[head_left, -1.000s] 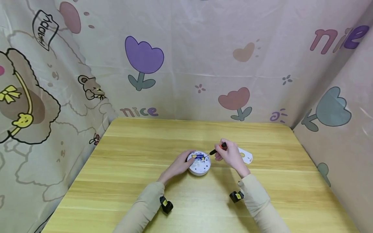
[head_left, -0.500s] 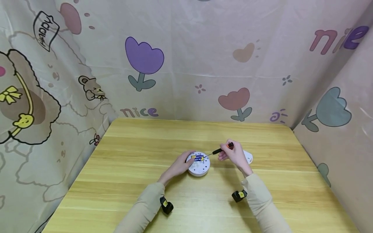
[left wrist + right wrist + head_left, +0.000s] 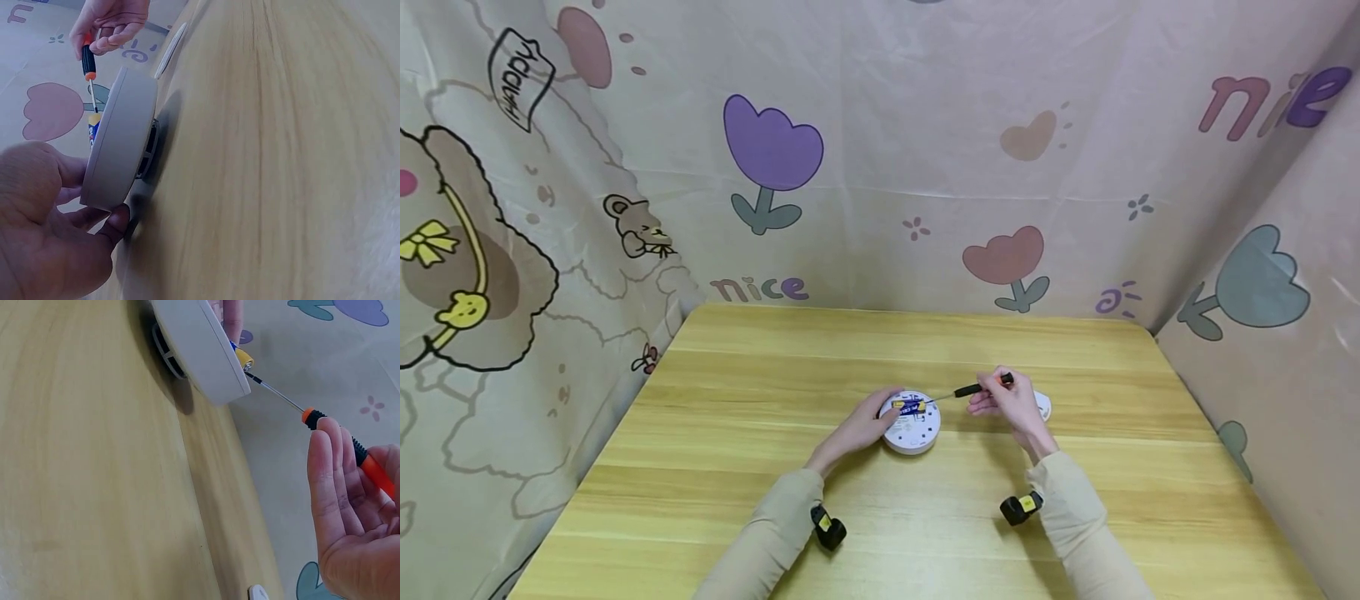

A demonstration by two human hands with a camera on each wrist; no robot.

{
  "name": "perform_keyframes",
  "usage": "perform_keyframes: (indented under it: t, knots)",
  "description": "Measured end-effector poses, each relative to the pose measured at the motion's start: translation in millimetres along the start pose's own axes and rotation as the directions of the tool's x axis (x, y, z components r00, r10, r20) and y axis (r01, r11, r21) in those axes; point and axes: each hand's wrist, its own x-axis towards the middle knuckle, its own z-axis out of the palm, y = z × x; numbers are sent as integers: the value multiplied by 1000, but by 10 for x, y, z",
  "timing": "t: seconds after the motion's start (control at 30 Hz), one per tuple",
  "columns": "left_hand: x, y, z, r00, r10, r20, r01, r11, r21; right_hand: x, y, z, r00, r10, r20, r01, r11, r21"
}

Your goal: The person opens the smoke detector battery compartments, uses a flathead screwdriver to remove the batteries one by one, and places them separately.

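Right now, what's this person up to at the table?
The person's left hand holds a round white device with a battery in its face. Their right hand grips an orange-and-black screwdriver, its tip at one end of the battery. A white piece lies on the table, partly behind that hand.

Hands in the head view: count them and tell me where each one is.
2. The left hand holds the edge of the round white device; the right hand holds the screwdriver, its tip close to the battery. No other hand shows.
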Motion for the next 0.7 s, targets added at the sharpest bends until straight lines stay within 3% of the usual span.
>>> perform_keyframes:
  t: [0.5, 0.7]
  knots:
    - [8, -6, -23, 1000, 4, 18, -4, 1000, 8, -16, 10, -21, 1000, 5, -20, -4, 1000, 26]
    - [-4, -1, -31, 1000, -2, 17, 2, 1000, 19, -36, 5, -36, 998, 20, -64, -18, 999, 34]
